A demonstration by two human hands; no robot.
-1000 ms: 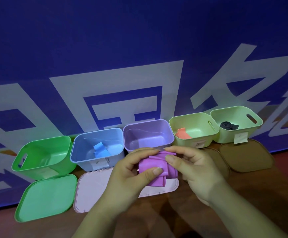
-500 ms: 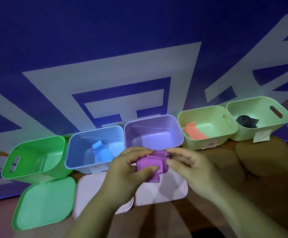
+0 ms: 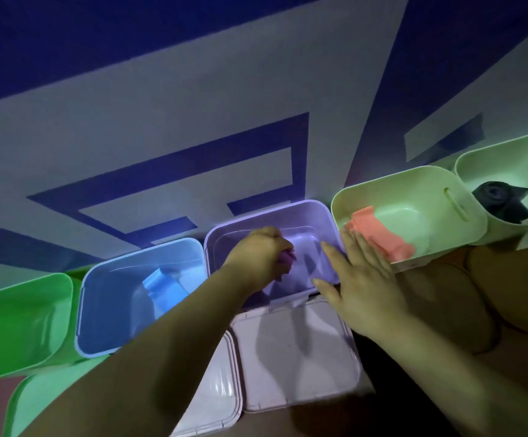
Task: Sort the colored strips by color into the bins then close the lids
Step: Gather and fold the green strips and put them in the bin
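My left hand [image 3: 258, 250] reaches into the lilac bin [image 3: 307, 209] and grips the folded purple strip [image 3: 286, 263], most of it hidden under my fingers. My right hand [image 3: 363, 279] lies flat with straight fingers over the lilac bin's right front corner, holding nothing. A blue strip [image 3: 163, 287] lies in the blue bin [image 3: 114, 310]. An orange strip [image 3: 379, 234] lies in the pale green bin [image 3: 414, 184]. A black strip [image 3: 502, 200] sits in the far-right pale green bin [image 3: 508, 152]. The bright green bin [image 3: 20, 326] at left shows no strip.
Lids lie in front of the bins: a green lid [image 3: 35, 402], two pale pink lids [image 3: 218, 402] [image 3: 294, 354], and brown lids [image 3: 445, 298] [image 3: 515, 279] at right. A blue and white banner [image 3: 193, 105] stands right behind the bins.
Both hands held the purple strip in front of the bins. Now my left hand alone has carried it into the lilac bin, and my right hand has let go and spread flat at the bin's corner.
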